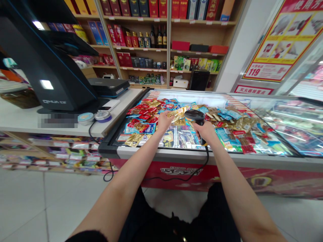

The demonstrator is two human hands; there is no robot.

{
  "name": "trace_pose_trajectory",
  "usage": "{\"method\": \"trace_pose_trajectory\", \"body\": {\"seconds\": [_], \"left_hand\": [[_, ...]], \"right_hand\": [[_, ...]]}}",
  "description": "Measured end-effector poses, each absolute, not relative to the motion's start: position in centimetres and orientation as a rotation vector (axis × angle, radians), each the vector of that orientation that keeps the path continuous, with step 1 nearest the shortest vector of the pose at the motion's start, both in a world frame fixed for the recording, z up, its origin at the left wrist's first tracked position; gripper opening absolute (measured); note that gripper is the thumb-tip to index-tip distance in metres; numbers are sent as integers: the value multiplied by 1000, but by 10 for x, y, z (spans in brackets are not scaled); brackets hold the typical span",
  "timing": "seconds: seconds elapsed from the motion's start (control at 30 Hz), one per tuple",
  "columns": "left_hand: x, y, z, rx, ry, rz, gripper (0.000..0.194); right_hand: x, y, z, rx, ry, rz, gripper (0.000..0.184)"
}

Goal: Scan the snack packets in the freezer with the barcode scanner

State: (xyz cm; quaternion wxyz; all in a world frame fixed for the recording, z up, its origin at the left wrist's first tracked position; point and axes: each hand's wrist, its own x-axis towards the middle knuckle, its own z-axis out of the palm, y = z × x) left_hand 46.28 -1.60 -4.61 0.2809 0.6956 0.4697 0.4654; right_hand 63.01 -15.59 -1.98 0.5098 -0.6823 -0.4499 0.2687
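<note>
The left hand (pixel 164 121) pinches the near left end of a gold packet (pixel 180 113) above the freezer (pixel 156 153). The packet reaches right and slightly far from those fingers, its long axis running mostly left to right. Its free end lies just beside the head of the scanner (pixel 194 115); whether they touch, I cannot tell. The right hand (pixel 207 131) wraps the scanner's handle, to the packet's right; the left is the nearer hand. Red packets (pixel 144 110) lie left, a mixed pile (pixel 236 121) right.
</note>
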Motion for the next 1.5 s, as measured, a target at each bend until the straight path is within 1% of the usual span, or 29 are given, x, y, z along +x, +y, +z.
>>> {"method": "trace_pose_trajectory", "body": {"seconds": [0.23, 0.43, 0.8, 1.13, 1.37, 1.5], "left_hand": [[464, -17, -44, 1887, 1266, 1221, 28], [469, -14, -48, 1910, 1261, 1219, 26], [475, -17, -45, 1907, 1257, 1208, 27], [482, -22, -41, 1920, 1281, 1172, 28], [501, -33, -29, 1933, 1194, 1126, 25], [521, -38, -23, 1862, 1107, 1073, 25]], "right_hand": [[632, -163, -15, -1592, -1075, 665, 14], [636, -167, -14, -1576, -1052, 694, 18], [636, -173, -12, -1607, -1054, 659, 17], [639, -177, -13, -1633, -1020, 674, 23], [657, -180, -16, -1570, -1014, 657, 22], [679, -184, -16, -1499, -915, 613, 24]]}}
